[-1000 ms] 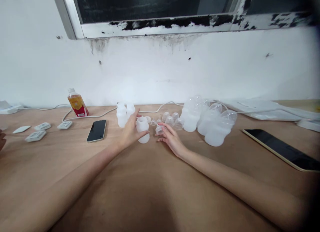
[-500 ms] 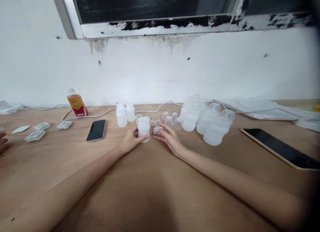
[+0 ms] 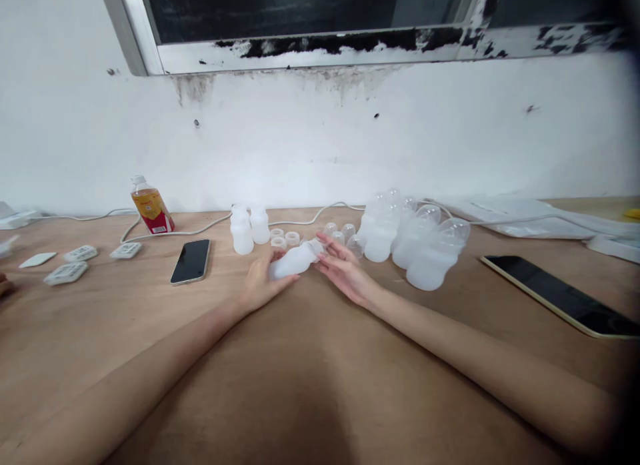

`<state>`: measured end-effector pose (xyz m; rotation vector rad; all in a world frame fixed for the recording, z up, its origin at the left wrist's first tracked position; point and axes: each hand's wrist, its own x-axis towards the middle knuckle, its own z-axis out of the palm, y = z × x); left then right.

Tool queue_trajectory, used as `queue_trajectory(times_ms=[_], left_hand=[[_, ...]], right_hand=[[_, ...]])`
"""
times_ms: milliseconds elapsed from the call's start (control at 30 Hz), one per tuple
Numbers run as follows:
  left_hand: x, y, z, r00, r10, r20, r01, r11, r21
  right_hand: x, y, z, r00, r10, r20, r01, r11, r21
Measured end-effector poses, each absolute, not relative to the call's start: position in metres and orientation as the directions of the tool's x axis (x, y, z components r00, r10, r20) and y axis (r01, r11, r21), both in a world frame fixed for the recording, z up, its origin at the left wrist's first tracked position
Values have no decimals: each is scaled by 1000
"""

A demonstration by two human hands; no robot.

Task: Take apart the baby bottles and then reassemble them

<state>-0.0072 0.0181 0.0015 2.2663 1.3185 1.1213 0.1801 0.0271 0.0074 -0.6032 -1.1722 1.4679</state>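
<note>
1. At a wooden table (image 3: 310,358) below a scuffed window sill, a person's left hand (image 3: 263,281) grips a small white bottle (image 3: 293,261), tipped on its side with the neck pointing right.

2. The right hand (image 3: 345,268) meets the bottle's neck, its fingers (image 3: 327,251) pinched around what looks like a small clear cap (image 3: 316,245); how far the cap is seated is too blurred to tell.

3. The bottle is held just above the table's middle, in front of two upright white bottles (image 3: 250,228) and a few loose rings (image 3: 284,239).

4. Spare clear caps (image 3: 345,235) lie just behind the right hand; a cluster of capped bottles (image 3: 415,241) leans together to the right.

5. A phone (image 3: 191,261) lies face up to the left, near a drink bottle (image 3: 151,209) and a white cable (image 3: 200,230). Small white devices (image 3: 75,261) sit at the far left, a tablet (image 3: 560,295) at the right.

6. The step in hand appears to be fitting the cap onto the bottle's mouth.

7. The next move likely calls for the left hand to hold the bottle firm while the right presses or twists the cap home squarely, with care not to knock the loose pieces close behind.
</note>
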Motion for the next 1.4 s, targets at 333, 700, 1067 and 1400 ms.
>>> queue_trajectory(times_ms=[333,700,1067,1400], left_hand=[[-23,23,31,511,859,32,423,-283,860],[-25,22,38,465,867,182,493,-424,760],[-25,24,36,498,825,268,570,-544,616],[-25,25,28,499,790,357,559,-608,564]], right_hand=[[192,31,22,-459,813,358,-118,344,-932],[194,38,23,-468,802,371,80,456,-886],[192,31,25,-443,860,252,343,423,-839],[197,25,40,-574,748,333,471,635,-612]])
